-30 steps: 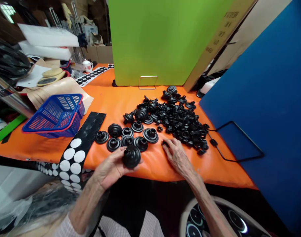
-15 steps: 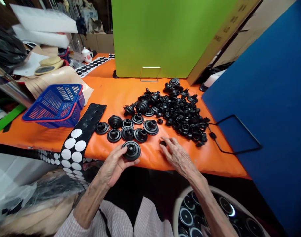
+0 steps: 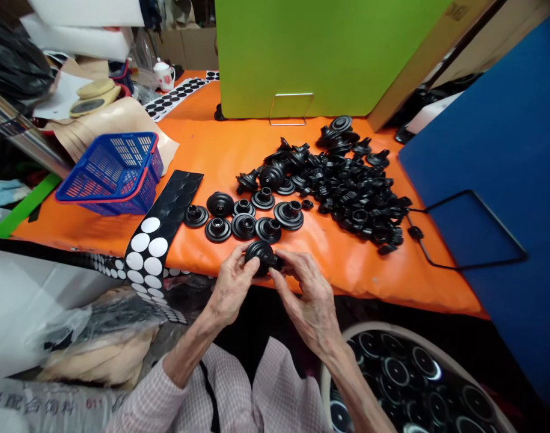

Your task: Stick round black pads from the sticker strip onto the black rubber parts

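Near the table's front edge, my left hand [image 3: 232, 282] grips a round black stepped disc [image 3: 259, 255] by its rim, tilted so its hub points right. My right hand [image 3: 308, 288] pinches a small black nut-like ring [image 3: 277, 262] against that hub; whether it is threaded on, I cannot tell. Several similar black discs [image 3: 243, 226] lie just beyond my hands. To the right spreads a heap of small black nut-like rings [image 3: 347, 192], with more stepped discs [image 3: 272, 176] piled at its left and back.
The orange table [image 3: 202, 135] bears a blue basket [image 3: 107, 174] and a black strip with white round stickers [image 3: 155, 234] hanging over its edge. A green panel [image 3: 320, 54] stands behind; a blue panel [image 3: 491, 150] leans right. A tub [image 3: 392, 328] of black discs sits below right.
My right hand has carried the small ring left to the disc. My left hand has raised and tilted the disc to face it. The whole view has shifted slightly.
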Action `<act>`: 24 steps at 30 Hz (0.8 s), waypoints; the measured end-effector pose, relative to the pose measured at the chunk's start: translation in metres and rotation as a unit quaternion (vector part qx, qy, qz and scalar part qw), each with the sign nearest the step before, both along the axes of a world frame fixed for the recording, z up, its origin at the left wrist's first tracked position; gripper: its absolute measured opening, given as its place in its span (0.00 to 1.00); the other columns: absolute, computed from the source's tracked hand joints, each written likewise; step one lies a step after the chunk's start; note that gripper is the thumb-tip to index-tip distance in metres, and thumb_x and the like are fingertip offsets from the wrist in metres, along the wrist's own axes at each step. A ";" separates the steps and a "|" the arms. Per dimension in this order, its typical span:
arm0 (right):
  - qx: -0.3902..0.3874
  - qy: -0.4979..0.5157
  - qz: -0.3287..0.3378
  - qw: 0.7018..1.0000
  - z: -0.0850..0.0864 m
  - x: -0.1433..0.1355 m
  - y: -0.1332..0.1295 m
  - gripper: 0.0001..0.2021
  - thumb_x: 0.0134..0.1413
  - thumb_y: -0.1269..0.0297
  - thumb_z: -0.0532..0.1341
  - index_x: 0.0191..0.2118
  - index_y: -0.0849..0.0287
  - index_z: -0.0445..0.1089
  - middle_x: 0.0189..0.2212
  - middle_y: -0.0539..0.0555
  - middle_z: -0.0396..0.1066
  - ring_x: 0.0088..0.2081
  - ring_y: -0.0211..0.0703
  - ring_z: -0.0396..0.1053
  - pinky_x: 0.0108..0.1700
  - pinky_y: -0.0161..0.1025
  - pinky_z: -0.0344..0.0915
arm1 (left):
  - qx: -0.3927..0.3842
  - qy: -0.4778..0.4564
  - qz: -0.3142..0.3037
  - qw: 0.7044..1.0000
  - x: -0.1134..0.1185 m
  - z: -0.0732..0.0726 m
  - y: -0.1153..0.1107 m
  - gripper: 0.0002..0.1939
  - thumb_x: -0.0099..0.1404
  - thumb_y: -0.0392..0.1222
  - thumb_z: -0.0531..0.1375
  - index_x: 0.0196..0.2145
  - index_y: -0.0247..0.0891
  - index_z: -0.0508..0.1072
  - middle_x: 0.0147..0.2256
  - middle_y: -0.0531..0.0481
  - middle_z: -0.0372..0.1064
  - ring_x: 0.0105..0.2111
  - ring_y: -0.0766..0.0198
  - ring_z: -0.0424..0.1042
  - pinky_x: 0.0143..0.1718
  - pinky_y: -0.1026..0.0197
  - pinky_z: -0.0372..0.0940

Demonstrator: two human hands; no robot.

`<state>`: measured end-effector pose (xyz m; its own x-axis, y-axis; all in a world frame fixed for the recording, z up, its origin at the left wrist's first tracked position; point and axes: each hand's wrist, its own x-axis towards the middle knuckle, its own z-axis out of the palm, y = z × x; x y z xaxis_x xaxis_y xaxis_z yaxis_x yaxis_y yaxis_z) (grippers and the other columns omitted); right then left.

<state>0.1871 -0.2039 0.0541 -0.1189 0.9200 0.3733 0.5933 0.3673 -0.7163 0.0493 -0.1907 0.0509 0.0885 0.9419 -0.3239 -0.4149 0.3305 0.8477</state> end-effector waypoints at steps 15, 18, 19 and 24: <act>-0.240 0.197 -0.013 0.951 -0.008 -0.001 -0.003 0.22 0.60 0.49 0.55 0.55 0.54 0.64 0.49 0.57 0.70 0.48 0.47 0.71 0.51 0.48 0.70 | 0.013 -0.022 -0.050 0.998 -0.002 0.006 -0.004 0.23 0.54 0.46 0.69 0.46 0.38 0.73 0.46 0.44 0.73 0.47 0.55 0.73 0.49 0.56 0.69; -0.276 0.264 0.012 0.924 -0.006 -0.005 -0.002 0.18 0.58 0.49 0.58 0.48 0.54 0.66 0.46 0.54 0.73 0.47 0.45 0.72 0.51 0.44 0.70 | 0.039 0.003 -0.064 0.997 -0.005 0.005 -0.006 0.21 0.56 0.47 0.67 0.46 0.37 0.72 0.45 0.44 0.73 0.46 0.55 0.73 0.50 0.55 0.68; -0.272 0.276 0.007 0.922 -0.005 -0.007 -0.003 0.17 0.57 0.50 0.59 0.47 0.54 0.66 0.45 0.54 0.73 0.47 0.44 0.72 0.51 0.44 0.70 | 0.049 0.012 -0.065 0.997 -0.006 0.004 -0.006 0.21 0.57 0.47 0.67 0.46 0.37 0.72 0.45 0.44 0.73 0.46 0.55 0.73 0.50 0.55 0.68; -0.266 0.320 -0.014 0.909 -0.009 -0.020 -0.004 0.16 0.56 0.50 0.60 0.45 0.55 0.64 0.45 0.54 0.72 0.47 0.44 0.71 0.50 0.44 0.70 | 0.076 0.049 -0.040 0.995 -0.009 -0.001 -0.009 0.18 0.59 0.46 0.65 0.46 0.38 0.73 0.45 0.45 0.73 0.47 0.56 0.72 0.50 0.58 0.68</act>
<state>0.1672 -0.2080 0.0447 -0.0076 0.9899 -0.1414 -0.0032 -0.1415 -0.9899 0.0408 -0.1998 0.0504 0.1398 0.9719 -0.1896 -0.3052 0.2244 0.9255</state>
